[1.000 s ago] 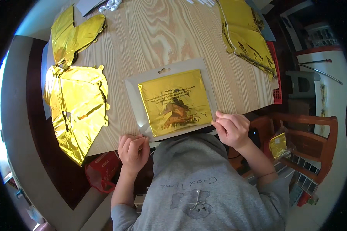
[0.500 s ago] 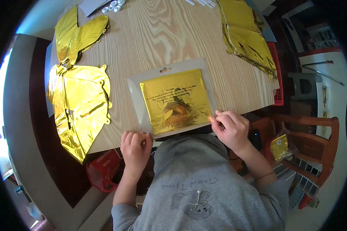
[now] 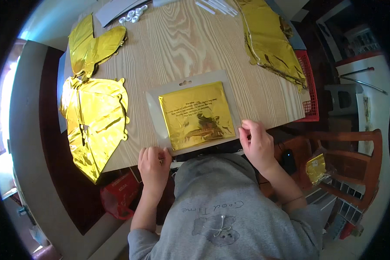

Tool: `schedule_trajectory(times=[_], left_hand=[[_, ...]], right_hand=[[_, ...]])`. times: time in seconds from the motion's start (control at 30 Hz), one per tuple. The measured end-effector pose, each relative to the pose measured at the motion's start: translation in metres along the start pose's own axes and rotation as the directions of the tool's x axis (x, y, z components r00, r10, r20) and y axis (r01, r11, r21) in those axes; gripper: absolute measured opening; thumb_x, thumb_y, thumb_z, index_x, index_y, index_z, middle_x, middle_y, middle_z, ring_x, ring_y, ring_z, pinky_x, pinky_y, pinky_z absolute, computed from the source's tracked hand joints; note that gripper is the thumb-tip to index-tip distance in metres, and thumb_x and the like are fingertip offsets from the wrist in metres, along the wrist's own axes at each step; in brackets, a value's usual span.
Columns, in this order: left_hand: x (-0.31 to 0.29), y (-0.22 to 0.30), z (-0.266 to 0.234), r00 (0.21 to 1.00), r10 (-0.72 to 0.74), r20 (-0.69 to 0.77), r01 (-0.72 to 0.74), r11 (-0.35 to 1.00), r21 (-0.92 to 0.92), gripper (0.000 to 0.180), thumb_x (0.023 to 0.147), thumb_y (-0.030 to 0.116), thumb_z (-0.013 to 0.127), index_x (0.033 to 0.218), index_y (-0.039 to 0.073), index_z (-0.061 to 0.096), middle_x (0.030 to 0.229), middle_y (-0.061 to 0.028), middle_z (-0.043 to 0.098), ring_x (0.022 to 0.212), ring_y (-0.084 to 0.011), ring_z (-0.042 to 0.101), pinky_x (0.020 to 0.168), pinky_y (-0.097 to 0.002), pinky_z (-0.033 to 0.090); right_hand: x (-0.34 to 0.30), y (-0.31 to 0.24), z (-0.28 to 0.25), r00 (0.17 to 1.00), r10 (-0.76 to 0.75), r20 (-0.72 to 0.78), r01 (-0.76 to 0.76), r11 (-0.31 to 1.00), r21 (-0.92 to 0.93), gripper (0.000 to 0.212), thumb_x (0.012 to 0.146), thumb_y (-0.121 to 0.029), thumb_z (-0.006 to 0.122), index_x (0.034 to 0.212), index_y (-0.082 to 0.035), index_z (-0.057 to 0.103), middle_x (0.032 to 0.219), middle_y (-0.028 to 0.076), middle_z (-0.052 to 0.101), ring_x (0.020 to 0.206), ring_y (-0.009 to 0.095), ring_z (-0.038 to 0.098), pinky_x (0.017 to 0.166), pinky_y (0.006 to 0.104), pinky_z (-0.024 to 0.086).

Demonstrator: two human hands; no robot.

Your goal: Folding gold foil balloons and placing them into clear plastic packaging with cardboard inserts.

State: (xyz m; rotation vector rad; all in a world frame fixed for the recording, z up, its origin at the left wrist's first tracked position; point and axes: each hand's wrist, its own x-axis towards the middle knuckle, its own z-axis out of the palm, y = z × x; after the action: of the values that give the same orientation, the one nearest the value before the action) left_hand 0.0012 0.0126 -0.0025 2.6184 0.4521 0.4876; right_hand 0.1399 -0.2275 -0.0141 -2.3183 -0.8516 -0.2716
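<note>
Gold packet (image 3: pixel 197 115) between curled left hand (image 3: pixel 154 164) and right hand (image 3: pixel 258 143)

Dark print (image 3: pixel 190 110) under a short heading (image 3: pixel 190 103) marks the gold packet (image 3: pixel 198 118) at centre; inverted lettering (image 3: pixel 213 206) crosses the grey shirt (image 3: pixel 255 197) at six o'clock.

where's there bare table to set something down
Bare wood-grain table lies between the flat gold foil packet and the thin white sticks, and rightward toward the crinkled gold foil sheet. Crowded: left edge, under shiny gold foil shapes.
</note>
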Motion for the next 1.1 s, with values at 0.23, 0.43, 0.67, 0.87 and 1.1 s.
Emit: schedule_trajectory(times=[0.23,0.43,0.67,0.87,1.1], left_hand=[[0.001,0.000,-0.001,0.994,0.012,-0.106,0.006,0.986,0.166,0.018,0.077,0.003,0.068,0.078,0.006,0.051,0.068,-0.0075,0.052,0.063,-0.0276,0.051,0.059,-0.0394,0.041],[-0.012,0.039,-0.006,0.936,0.331,0.123,-0.342,0.935,0.091,0.043,0.079,0.021,0.070,0.117,0.004,0.057,0.118,-0.0140,0.057,0.115,-0.0350,0.051,0.097,-0.0499,0.038],[-0.009,0.036,0.012,0.918,0.191,0.348,-0.308,0.896,0.320,0.099,0.066,0.051,0.076,0.142,0.003,0.033,0.143,-0.0343,0.026,0.133,-0.0519,0.027,0.108,-0.0576,0.026],[-0.010,0.024,0.003,0.930,0.138,0.339,-0.245,0.924,0.294,0.098,0.071,0.057,0.069,0.141,-0.002,0.033,0.142,-0.0328,0.032,0.134,-0.0466,0.030,0.108,-0.0569,0.025],[0.037,0.008,-0.010,0.954,0.246,0.174,-0.273,0.950,0.151,0.066,0.080,0.038,0.069,0.129,-0.002,0.048,0.135,-0.0203,0.048,0.130,-0.0336,0.043,0.106,-0.0501,0.031]], right_hand=[[0.001,0.005,0.001,0.998,-0.062,0.024,0.063,0.996,-0.055,0.029,0.082,-0.003,0.061,0.110,-0.008,0.056,0.104,0.008,0.061,0.063,0.022,0.065,0.054,0.0304,0.055],[-0.009,-0.020,-0.013,0.917,-0.323,0.235,0.355,0.929,-0.106,0.042,0.079,-0.006,0.058,0.121,-0.007,0.061,0.132,0.005,0.056,0.055,0.009,0.058,0.051,0.0228,0.051],[-0.009,-0.022,-0.005,0.927,-0.222,0.301,0.281,0.945,-0.167,0.048,0.077,-0.002,0.055,0.124,-0.007,0.061,0.131,0.006,0.058,0.047,0.013,0.056,0.048,0.0258,0.049],[-0.010,-0.016,-0.012,0.931,-0.208,0.300,0.262,0.953,-0.154,0.047,0.078,-0.004,0.055,0.125,-0.006,0.060,0.133,0.006,0.056,0.046,0.014,0.058,0.046,0.0253,0.050],[0.032,-0.002,-0.023,0.960,-0.214,0.181,0.214,0.977,0.021,0.034,0.077,-0.016,0.071,0.109,-0.009,0.065,0.116,0.003,0.063,0.071,0.020,0.067,0.059,0.0321,0.055]])
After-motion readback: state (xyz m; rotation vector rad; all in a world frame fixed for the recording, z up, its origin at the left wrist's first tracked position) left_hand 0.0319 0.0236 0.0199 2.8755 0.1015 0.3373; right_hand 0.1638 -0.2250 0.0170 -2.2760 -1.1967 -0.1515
